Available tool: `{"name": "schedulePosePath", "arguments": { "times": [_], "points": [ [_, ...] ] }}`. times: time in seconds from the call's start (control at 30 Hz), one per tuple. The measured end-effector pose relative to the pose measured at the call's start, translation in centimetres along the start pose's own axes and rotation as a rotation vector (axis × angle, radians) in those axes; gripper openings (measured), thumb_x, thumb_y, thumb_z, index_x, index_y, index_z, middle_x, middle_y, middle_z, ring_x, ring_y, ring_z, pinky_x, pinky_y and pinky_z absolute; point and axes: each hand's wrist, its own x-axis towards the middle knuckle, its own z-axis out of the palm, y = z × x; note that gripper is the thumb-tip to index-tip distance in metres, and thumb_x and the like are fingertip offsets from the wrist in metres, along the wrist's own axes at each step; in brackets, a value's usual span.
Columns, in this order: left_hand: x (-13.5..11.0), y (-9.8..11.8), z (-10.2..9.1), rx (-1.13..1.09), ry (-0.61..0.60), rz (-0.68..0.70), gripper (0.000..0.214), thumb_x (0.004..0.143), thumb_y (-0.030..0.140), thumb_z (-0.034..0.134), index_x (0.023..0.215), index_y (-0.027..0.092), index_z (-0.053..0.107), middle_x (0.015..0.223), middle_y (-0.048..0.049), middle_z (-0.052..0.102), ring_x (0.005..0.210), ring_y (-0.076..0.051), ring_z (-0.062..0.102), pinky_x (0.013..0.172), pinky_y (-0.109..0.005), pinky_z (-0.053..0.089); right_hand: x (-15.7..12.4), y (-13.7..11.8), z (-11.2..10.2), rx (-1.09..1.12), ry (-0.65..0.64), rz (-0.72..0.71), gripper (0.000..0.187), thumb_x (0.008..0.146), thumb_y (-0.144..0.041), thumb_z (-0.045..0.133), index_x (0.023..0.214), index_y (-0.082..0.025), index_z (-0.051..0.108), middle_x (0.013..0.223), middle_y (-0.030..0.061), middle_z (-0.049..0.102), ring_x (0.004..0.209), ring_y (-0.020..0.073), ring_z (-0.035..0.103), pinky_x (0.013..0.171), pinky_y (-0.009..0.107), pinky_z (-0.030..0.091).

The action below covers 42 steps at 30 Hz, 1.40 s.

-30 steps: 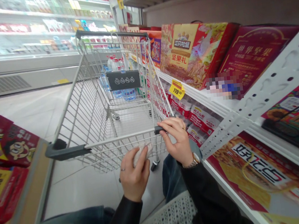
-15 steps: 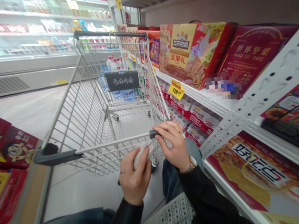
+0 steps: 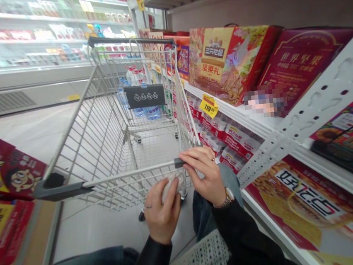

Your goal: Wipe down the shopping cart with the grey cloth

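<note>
Both hands busy at the near end of a shopping cart (image 3: pixel 102 143).
Left hand (image 3: pixel 160 211) — fingers clamped round a pale packet (image 3: pixel 173 186) just below the near bar (image 3: pixel 130 174); right hand (image 3: pixel 204 175) — fingers curled together over that bar's right end.

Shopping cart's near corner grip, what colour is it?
The shopping cart's near corner grip is dark grey, best seen in the head view.

A red and gold nut gift box (image 3: pixel 226 65) and a maroon gift box (image 3: pixel 301 64) stand side by side on a white metal shelf (image 3: pixel 233 110). A yellow price tag (image 3: pixel 209 106) hangs from its edge above red snack packs (image 3: pixel 237 151). A refrigerated display case (image 3: pixel 25 51) runs along the far side, and red snack cartons (image 3: pixel 8 169) sit at lower left.
</note>
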Motion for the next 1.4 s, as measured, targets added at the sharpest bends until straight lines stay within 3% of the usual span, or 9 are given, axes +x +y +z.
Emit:
{"name": "schedulePosePath", "arguments": {
  "times": [0.17,0.3,0.5,0.83,1.4],
  "points": [
    [-0.6,-0.4,0.0,-0.012,-0.054,0.009,0.053,0.076,0.007,0.076,0.127,0.021,0.065,0.122,-0.0127,0.064,0.113,-0.025,0.061,0.103,-0.04,0.051,0.0,1.2,-1.4,0.045,0.052,-0.038,0.043,0.094,-0.008,0.059,0.132,-0.029,0.063,0.13,0.0055,0.07,0.122,0.0211,0.065,0.107,0.047,0.051],
    [-0.1,-0.2,-0.1,-0.047,0.019,0.012,0.055,0.075,0.006,0.077,0.126,0.022,0.066,0.121,-0.012,0.064,0.114,-0.024,0.061,0.103,-0.039,0.051,0.2,1.5,-2.1,0.017,0.087,-0.004,0.035,0.091,-0.009,0.064,0.121,-0.027,0.07,0.123,0.0055,0.073,0.121,0.0216,0.065,0.107,0.047,0.052],
    [-0.5,0.2,1.2,-0.087,-0.011,0.018,0.052,0.076,0.007,0.076,0.126,0.022,0.066,0.12,-0.0119,0.065,0.114,-0.025,0.062,0.103,-0.041,0.051,0.2,1.1,-1.7,0.035,0.099,0.003,0.033,0.091,-0.007,0.064,0.117,-0.026,0.071,0.115,0.0047,0.076,0.117,0.0209,0.067,0.104,0.045,0.054],
    [0.2,0.6,0.7,-0.09,-0.005,-0.019,0.052,0.076,0.007,0.077,0.125,0.022,0.067,0.12,-0.012,0.064,0.113,-0.025,0.061,0.102,-0.041,0.05,-0.2,0.7,-1.0,0.037,0.146,0.017,0.033,0.092,-0.008,0.063,0.117,-0.028,0.071,0.115,0.0043,0.076,0.117,0.022,0.067,0.103,0.047,0.054],
    [0.6,1.7,1.1,-0.013,-0.052,0.069,0.047,0.08,0.01,0.073,0.125,0.021,0.066,0.119,-0.0119,0.066,0.112,-0.024,0.063,0.1,-0.04,0.053,-0.2,0.4,-0.9,0.068,0.141,0.029,0.033,0.092,-0.008,0.062,0.116,-0.028,0.071,0.115,0.004,0.076,0.118,0.0212,0.066,0.104,0.047,0.054]
  ]
}}
